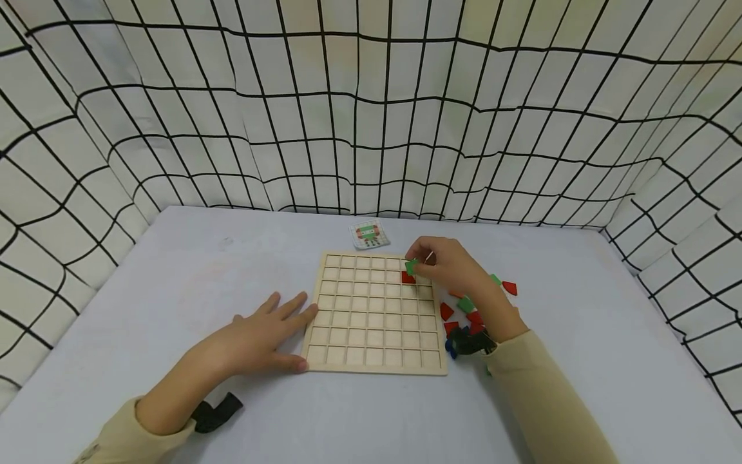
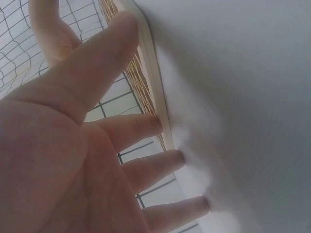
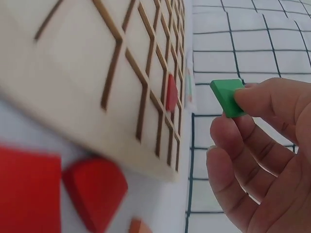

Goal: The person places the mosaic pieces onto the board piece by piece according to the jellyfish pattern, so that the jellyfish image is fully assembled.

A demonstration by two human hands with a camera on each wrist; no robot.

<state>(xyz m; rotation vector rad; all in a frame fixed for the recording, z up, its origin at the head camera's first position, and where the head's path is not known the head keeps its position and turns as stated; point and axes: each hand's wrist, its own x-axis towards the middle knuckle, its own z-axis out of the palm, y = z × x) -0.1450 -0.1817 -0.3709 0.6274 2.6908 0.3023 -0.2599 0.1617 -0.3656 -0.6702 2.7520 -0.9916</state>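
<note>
White tabletop (image 1: 336,419), green tile (image 3: 225,96) pinched, tilted

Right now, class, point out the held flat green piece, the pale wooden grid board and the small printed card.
Flat green piece (image 3: 226,94): right wrist view, its broad face.
Grid board (image 1: 377,305): head view, a bare middle cell.
Printed card (image 1: 368,234): head view, its printed picture.

Head cam's above the counter (image 1: 278,422), facing forward-down, spanning the board (image 1: 357,320). Left wrist cam: tight under left grip (image 2: 77,141), skewed along board edge. Right wrist cam: low, close, tilted; shares right grip (image 3: 265,150), green piece (image 3: 229,97) with head.
</note>
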